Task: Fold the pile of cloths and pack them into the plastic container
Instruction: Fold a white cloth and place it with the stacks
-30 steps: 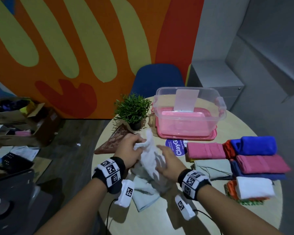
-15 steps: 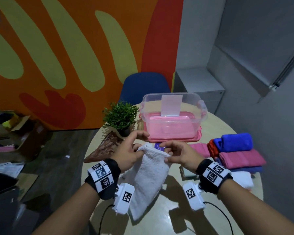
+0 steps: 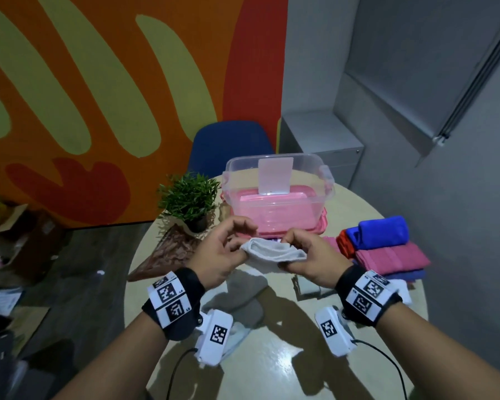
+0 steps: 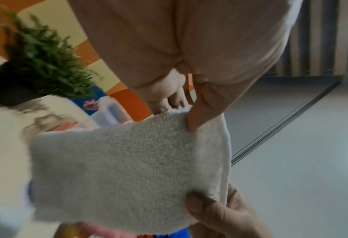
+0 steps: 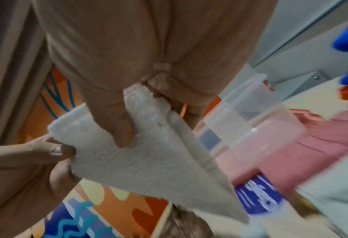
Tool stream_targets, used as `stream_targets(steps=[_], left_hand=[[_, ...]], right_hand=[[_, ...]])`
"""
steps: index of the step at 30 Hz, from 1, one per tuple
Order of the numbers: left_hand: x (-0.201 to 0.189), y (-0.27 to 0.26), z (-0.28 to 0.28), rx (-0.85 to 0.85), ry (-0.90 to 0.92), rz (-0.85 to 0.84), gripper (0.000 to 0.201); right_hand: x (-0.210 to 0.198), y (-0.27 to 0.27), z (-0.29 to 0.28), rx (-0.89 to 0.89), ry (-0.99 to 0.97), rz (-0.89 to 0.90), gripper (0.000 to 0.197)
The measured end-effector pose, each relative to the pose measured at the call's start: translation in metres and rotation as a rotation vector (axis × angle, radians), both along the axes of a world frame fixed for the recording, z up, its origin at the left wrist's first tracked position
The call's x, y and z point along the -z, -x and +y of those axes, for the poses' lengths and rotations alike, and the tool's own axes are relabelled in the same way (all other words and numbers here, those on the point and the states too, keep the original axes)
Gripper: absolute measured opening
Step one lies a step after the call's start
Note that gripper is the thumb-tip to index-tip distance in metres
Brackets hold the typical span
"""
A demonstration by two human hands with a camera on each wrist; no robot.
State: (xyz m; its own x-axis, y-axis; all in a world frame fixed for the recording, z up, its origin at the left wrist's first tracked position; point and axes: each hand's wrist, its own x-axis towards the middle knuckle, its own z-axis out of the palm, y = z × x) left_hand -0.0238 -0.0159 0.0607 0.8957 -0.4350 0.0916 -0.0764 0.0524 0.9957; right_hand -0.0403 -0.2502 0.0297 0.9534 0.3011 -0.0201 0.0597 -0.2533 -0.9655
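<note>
A white terry cloth (image 3: 272, 252) is held in the air above the round table (image 3: 272, 356), in front of the clear plastic container (image 3: 277, 192). My left hand (image 3: 228, 249) pinches its left end and my right hand (image 3: 295, 252) pinches its right end, thumb under, fingers over. Close up, the white cloth (image 4: 128, 161) hangs from the left thumb, and the same cloth (image 5: 148, 153) is clamped under the right thumb. Below it a grey cloth (image 3: 243, 295) lies crumpled on the table. Folded cloths (image 3: 387, 249) in blue, pink and red are stacked at the right.
The container stands on its pink lid (image 3: 321, 226). A small potted plant (image 3: 191, 197) sits to its left on a brown mat (image 3: 168, 252). A blue chair (image 3: 231, 145) and grey cabinet (image 3: 329, 151) lie beyond. Cardboard boxes (image 3: 18, 226) clutter the floor at left.
The white cloth was lifted off the grey one, hung long between both hands, and is now held higher as a short bundle. My view tilted upward.
</note>
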Motion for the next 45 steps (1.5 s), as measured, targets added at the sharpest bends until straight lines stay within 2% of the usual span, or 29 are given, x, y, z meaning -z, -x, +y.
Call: stream_targets(steps=[2,6,10,12,15,17,22,25,28,30,33,36,38,40,42,45], left_hand=[[0.031,0.014,0.002,0.029,-0.045,0.099,0.046],[0.114,0.058,0.004,0.105,-0.267,0.303,0.047],[0.178,0.099,0.008,0.201,-0.463,0.430,0.040],[0.196,0.111,0.008,0.173,-0.425,0.553,0.038],[0.206,0.112,0.007,0.080,-0.260,0.702,0.040],[0.208,0.100,0.008,-0.006,-0.171,0.754,0.041],[0.200,0.053,-0.003,-0.188,-0.150,0.663,0.036],[0.209,0.032,-0.011,-0.285,-0.297,0.558,0.033],[0.211,0.026,-0.018,-0.299,-0.596,0.394,0.027],[0.210,0.025,-0.020,-0.299,-0.683,0.292,0.027],[0.203,0.031,-0.017,-0.261,-0.760,0.104,0.036],[0.193,0.049,-0.009,-0.241,-0.802,-0.055,0.025],[0.191,0.066,-0.001,-0.143,-0.870,0.022,0.024],[0.198,0.079,0.008,-0.030,-0.850,0.184,0.028],[0.206,0.088,0.014,0.066,-0.789,0.269,0.036],[0.214,0.094,0.017,0.084,-0.759,0.271,0.037]], right_hand=[[0.029,0.020,-0.007,-0.021,0.038,0.074,0.030],[0.091,0.068,-0.022,-0.086,0.280,0.248,0.028],[0.126,0.107,-0.020,-0.214,0.417,0.421,0.026],[0.140,0.119,-0.019,-0.230,0.435,0.499,0.015],[0.149,0.121,-0.016,-0.186,0.409,0.574,0.018],[0.146,0.110,-0.012,-0.133,0.365,0.584,0.014],[0.144,0.060,-0.005,0.128,0.283,0.520,0.015],[0.151,0.040,-0.002,0.234,0.302,0.473,0.027],[0.159,0.038,0.001,0.186,0.431,0.460,0.049],[0.162,0.046,0.003,0.138,0.538,0.362,0.055],[0.164,0.065,0.004,0.104,0.661,0.107,0.059],[0.165,0.082,0.000,-0.025,0.706,-0.049,0.047],[0.168,0.090,-0.001,-0.216,0.740,-0.052,0.048],[0.177,0.094,-0.003,-0.340,0.830,-0.036,0.058],[0.187,0.095,-0.003,-0.363,0.895,-0.059,0.062],[0.196,0.098,0.000,-0.319,0.870,-0.096,0.052]])
